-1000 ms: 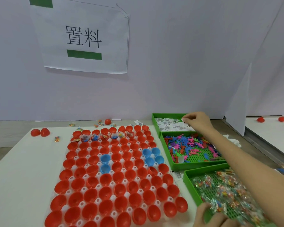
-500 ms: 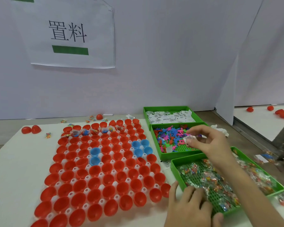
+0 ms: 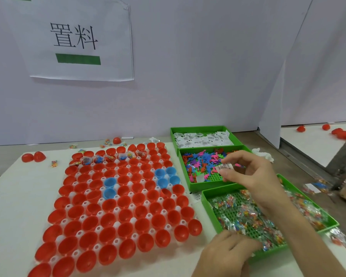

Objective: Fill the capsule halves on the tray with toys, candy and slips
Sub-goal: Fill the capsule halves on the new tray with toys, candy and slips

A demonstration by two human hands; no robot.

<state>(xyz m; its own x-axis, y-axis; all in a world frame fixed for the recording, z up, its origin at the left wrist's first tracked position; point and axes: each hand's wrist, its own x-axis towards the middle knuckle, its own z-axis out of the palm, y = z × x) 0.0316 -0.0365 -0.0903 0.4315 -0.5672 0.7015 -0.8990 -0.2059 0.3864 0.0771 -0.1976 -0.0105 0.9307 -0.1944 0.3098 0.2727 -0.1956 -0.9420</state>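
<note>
A white tray (image 3: 75, 254) full of red capsule halves (image 3: 126, 229), with several blue ones (image 3: 109, 182), covers the table's left and middle. Several halves in its far row hold wrapped items (image 3: 110, 157). My right hand (image 3: 250, 176) hovers over the green bin of coloured toys (image 3: 203, 160) and pinches a small white printed slip (image 3: 224, 167) between thumb and fingers. My left hand (image 3: 226, 254) rests with curled fingers on the near corner of the green candy bin (image 3: 212, 212); what it holds is hidden. The farthest green bin holds white slips (image 3: 202, 138).
Two loose red halves (image 3: 33, 157) and stray candies (image 3: 54, 163) lie at the table's far left. A paper sign (image 3: 78, 39) hangs on the white wall behind. More red halves (image 3: 340, 133) sit on a surface at far right, beyond a white divider.
My right hand left the slip bin with a slip and came back toward me over the toy bin. My left hand slid onto the candy bin's near corner.
</note>
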